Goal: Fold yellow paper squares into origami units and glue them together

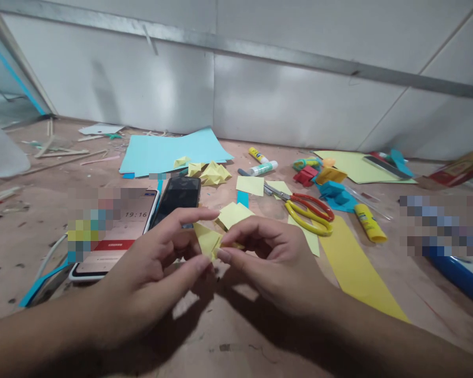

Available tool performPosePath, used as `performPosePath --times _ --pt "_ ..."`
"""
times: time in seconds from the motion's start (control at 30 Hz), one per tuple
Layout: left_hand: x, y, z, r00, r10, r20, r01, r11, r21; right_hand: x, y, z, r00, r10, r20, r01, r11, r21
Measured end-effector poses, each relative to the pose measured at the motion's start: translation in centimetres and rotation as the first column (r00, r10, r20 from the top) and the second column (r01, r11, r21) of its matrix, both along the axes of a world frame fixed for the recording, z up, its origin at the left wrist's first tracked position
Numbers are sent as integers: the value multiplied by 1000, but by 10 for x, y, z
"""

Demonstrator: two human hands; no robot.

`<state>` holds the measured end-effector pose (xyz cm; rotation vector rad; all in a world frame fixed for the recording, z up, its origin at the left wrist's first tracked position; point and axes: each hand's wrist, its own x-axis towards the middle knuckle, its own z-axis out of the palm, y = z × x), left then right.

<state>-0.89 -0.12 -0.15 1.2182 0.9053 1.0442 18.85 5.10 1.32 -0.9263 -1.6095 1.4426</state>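
Note:
Both my hands meet over the brown table and pinch one small folded piece of yellow paper (208,241). My left hand (157,273) grips its left side between thumb and fingers. My right hand (276,262) holds its right edge with thumb and curled fingers. Just behind the folded piece lies a flat yellow paper square (232,213). Red and yellow scissors (309,210) lie shut to the right of my hands.
Two phones (118,236) (178,197) lie left of centre. A light blue sheet (169,152) with crumpled yellow folds (213,173) is behind. Glue sticks (262,163) (369,223), a long yellow strip (355,268), small folded pieces of coloured paper (319,176) and a grey wall (260,94) surround the spot.

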Motion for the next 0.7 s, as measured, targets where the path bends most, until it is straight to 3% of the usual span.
performPosePath --times 0.23,0.37,0.6,0.7 --pt "1 3 1 997 62 35 -63 998 21 1 2 4 988 -50 -144 30 990 -140" --pt "2 1 1 997 71 13 -71 997 38 2 1 3 985 -90 -146 75 992 -101" --pt "2 0 3 994 110 -2 -110 994 11 4 1 1 974 -23 -227 -22 981 -193" --pt "2 1 2 994 105 24 -104 994 -19 3 2 -3 979 -28 -200 -2 989 -150"
